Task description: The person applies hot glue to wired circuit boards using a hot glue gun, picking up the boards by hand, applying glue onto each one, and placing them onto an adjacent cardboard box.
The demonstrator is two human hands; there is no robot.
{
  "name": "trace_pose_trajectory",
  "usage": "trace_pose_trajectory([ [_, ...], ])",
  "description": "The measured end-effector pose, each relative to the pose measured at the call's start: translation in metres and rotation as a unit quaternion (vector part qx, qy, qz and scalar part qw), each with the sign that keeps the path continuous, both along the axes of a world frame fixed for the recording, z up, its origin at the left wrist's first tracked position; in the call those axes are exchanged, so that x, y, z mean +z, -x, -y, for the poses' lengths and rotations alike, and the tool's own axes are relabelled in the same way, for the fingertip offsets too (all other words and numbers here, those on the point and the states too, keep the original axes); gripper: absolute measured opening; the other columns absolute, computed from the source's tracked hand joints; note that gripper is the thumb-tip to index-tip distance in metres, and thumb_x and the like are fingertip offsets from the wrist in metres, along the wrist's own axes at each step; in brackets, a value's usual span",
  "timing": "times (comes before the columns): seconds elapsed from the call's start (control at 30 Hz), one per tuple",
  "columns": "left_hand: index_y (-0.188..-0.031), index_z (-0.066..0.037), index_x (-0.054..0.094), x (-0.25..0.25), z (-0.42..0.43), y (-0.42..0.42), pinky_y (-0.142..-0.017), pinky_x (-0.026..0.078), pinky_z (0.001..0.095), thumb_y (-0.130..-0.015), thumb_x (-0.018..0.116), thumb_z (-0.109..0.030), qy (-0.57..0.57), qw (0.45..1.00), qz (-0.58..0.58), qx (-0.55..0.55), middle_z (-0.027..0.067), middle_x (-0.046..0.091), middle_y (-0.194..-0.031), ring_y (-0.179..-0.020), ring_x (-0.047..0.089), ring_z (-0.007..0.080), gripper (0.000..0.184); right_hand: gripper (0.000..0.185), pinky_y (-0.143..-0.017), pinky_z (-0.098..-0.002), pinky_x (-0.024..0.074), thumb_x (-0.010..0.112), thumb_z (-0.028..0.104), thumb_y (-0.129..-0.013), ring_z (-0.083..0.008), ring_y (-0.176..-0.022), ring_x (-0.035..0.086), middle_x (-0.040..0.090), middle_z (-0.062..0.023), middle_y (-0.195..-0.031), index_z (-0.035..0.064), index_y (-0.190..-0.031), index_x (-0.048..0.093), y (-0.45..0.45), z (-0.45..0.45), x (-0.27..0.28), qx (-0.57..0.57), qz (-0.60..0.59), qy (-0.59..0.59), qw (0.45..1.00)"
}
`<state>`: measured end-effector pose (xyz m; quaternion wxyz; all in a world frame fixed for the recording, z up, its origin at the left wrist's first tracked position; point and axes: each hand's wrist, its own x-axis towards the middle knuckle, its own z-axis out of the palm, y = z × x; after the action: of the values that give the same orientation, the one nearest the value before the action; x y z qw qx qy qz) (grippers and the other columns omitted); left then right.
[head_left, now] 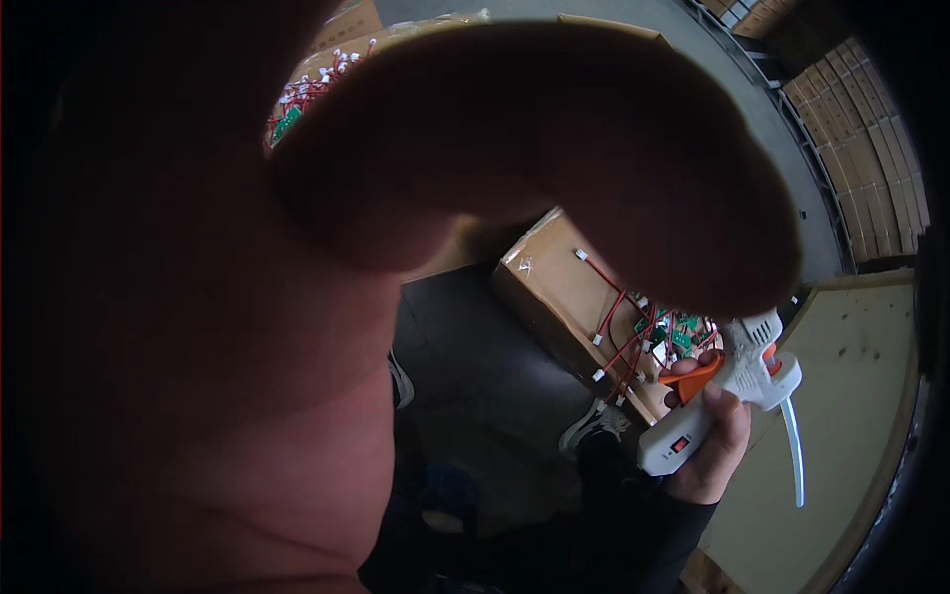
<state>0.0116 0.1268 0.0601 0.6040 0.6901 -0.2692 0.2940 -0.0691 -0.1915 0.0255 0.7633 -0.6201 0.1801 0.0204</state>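
Note:
My left hand is very near the camera and covers the left and upper middle of the view. One bent finger reaches across to the right; the other fingers and anything they hold cannot be made out. At the lower right, my right hand is wrapped round a white glue gun with an orange trigger. A pale glue stick sticks out of the gun. Just beyond it, red-wired connectors and green circuit boards lie on a cardboard box.
More wired boards are at the upper left on cardboard. Stacked cartons stand at the upper right, beyond a metal rail. A pale wooden board is at the right. Shoes show on the dark floor.

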Motion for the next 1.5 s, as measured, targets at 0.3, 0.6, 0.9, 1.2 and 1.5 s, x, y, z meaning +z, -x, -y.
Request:
trace_pose_trajectory([
  [0.3,-0.141,0.001,0.036,0.014,0.033,0.024,-0.097,0.041,0.0341,-0.088,0.059,-0.009,0.028,0.996,-0.064,-0.061,0.0209,0.051,-0.132,-0.120,0.052,0.0268,0.059,0.049,-0.069,-0.0295,0.0549,0.058,0.013,-0.073,-0.0235,-0.087,0.067,0.067,-0.0166,-0.096,-0.0024,-0.119,0.051,0.000,-0.002,0.013,-0.008,0.016,-0.005,1.000],
  [0.6,-0.141,0.001,0.036,0.002,0.048,0.043,-0.096,0.041,0.0340,-0.088,0.059,-0.009,0.063,0.982,-0.133,-0.115,0.0206,0.052,-0.131,-0.119,0.052,0.0265,0.058,0.046,-0.073,-0.0294,0.0523,0.058,0.015,-0.076,-0.0236,-0.091,0.066,0.067,-0.0150,-0.097,-0.0012,-0.119,0.052,0.006,0.009,0.006,0.014,0.007,0.013,1.000],
  [0.9,-0.141,0.001,0.037,0.049,0.055,0.029,-0.096,0.042,0.0338,-0.088,0.059,-0.009,0.021,0.981,-0.126,-0.144,0.0204,0.052,-0.131,-0.119,0.052,0.0262,0.058,0.051,-0.078,-0.0307,0.0504,0.053,0.007,-0.076,-0.0237,-0.092,0.064,0.068,-0.0162,-0.097,-0.0034,-0.126,0.047,0.000,0.024,0.013,-0.025,0.043,-0.042,0.998],
  [1.2,-0.108,-0.002,0.064,-0.053,0.130,-0.002,-0.089,0.046,0.0401,-0.085,0.064,-0.014,-0.287,0.945,-0.120,0.099,0.0133,0.062,-0.101,-0.100,0.057,0.0318,0.026,0.054,-0.089,-0.0333,0.0474,0.055,0.007,-0.075,-0.0245,-0.097,0.064,0.067,-0.0169,-0.102,-0.0055,-0.127,0.046,-0.003,0.025,0.011,-0.047,0.066,-0.090,0.993],
  [1.5,-0.107,-0.007,0.067,-0.090,0.148,-0.026,-0.098,0.041,0.0468,-0.079,0.065,-0.006,-0.390,0.902,-0.090,0.160,0.0161,0.056,-0.121,-0.120,0.046,0.0363,0.028,0.047,-0.090,-0.0356,0.0471,0.056,0.007,-0.073,-0.0270,-0.099,0.064,0.066,-0.0162,-0.100,-0.0049,-0.118,0.050,0.009,0.048,0.016,-0.048,0.044,-0.091,0.994],
])
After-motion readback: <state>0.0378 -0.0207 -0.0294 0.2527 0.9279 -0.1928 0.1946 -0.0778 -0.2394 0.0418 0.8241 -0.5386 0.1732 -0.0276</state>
